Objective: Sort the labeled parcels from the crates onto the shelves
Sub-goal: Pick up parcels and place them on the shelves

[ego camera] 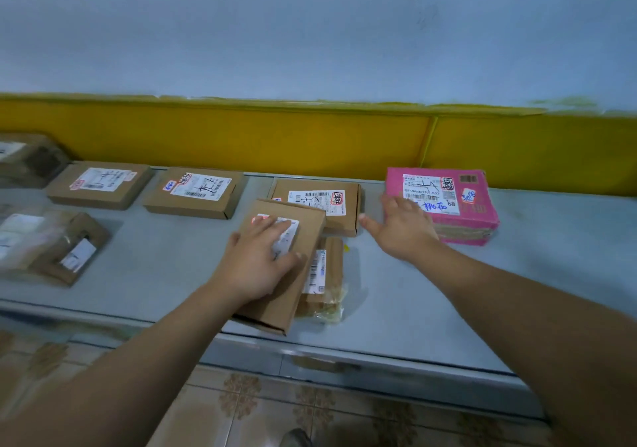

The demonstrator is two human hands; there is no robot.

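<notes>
Left hand (256, 260) atop brown parcel (277, 310) on shelf (431, 295)

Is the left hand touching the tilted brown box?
Touching. In the head view the left hand lies flat on top of the brown cardboard parcel.

Pink parcel (479, 212) lies on grey shelf (431, 308). Right hand (401, 229), fingers spread, is at its left edge. Left of the pink parcel, left hand (256, 260) rests flat on brown box (312, 226), which overlaps wrapped parcel (327, 274).
</notes>
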